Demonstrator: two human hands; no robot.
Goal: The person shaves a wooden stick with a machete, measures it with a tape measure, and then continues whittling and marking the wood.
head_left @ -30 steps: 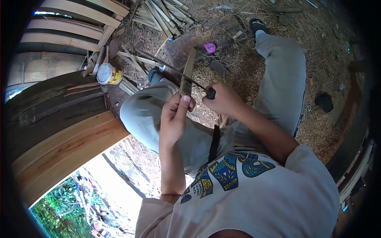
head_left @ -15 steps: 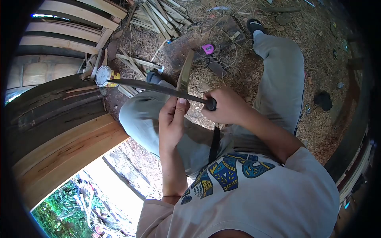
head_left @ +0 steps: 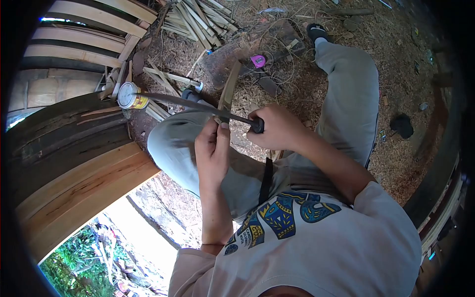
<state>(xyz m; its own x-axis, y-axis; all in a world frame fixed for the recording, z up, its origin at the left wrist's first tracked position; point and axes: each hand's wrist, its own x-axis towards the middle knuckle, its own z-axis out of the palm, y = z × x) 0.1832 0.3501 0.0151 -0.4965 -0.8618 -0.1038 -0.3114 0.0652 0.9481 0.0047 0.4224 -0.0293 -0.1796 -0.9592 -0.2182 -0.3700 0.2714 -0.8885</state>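
My left hand [head_left: 213, 148] is closed round the near end of a flat wooden strip [head_left: 229, 89], which points away from me between my legs. In my right hand [head_left: 277, 128] is the dark handle of a long machete [head_left: 183, 102]. Its blade reaches leftward across the strip, just beyond my left thumb, and its far part is blurred. Whether the edge touches the wood cannot be made out.
A pink tape measure [head_left: 258, 61] lies by a dark plank [head_left: 222, 62] ahead. Thin wood strips [head_left: 198, 22] are piled beyond. A white-and-yellow bucket [head_left: 129, 95] stands left, near a thick timber beam [head_left: 89, 185]. Shavings cover the ground.
My right hand and the machete have shifted slightly left and up in the view. My left hand has moved a little left, still holding the strip.
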